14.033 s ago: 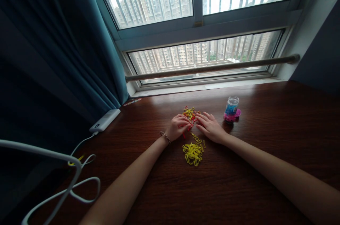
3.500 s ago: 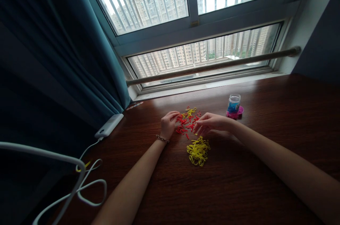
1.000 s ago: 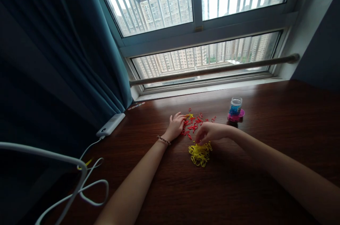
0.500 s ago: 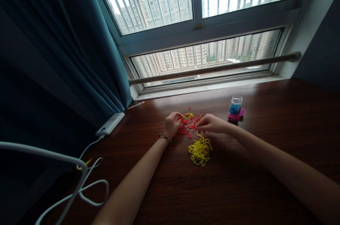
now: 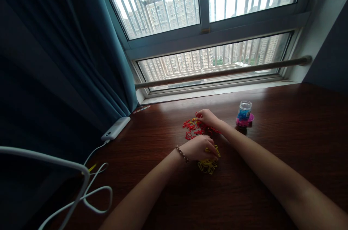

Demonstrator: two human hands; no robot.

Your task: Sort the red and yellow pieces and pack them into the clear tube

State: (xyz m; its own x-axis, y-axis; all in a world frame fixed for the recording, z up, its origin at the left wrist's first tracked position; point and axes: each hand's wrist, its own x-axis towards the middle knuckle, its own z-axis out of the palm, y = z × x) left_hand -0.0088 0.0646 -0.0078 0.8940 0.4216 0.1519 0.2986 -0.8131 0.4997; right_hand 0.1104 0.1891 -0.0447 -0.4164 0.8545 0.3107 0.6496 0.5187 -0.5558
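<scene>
The left hand (image 5: 199,147) lies palm down over the near pile of yellow bands (image 5: 208,164), fingers curled loosely on top of it so that half the heap is hidden; whether it pinches a band underneath I cannot tell. A beaded bracelet (image 5: 181,153) sits at that wrist. The right hand (image 5: 208,117) reaches further out, toward the window, its fingertips drawn together at the far edge of the scattered red bands (image 5: 193,128), where a few yellow ones are mixed in; it seems to nip one, though the piece is too small to make out.

The two heaps lie one behind the other on the dark wooden surface (image 5: 272,143): yellow close to the person, red beyond it, nearly touching. So the yellow pile is under the left hand, and the mixed scatter is straight ahead of it, with the right hand already at its far side and much the nearer of the two. The right forearm slants across just beside the yellow pile.

Off to the right, well apart from both hands, stands a small clear jar (image 5: 244,109) on its pink lid (image 5: 245,121). A white power bank (image 5: 115,128) with its cable (image 5: 95,193) lies by the teal curtain (image 5: 81,41).
</scene>
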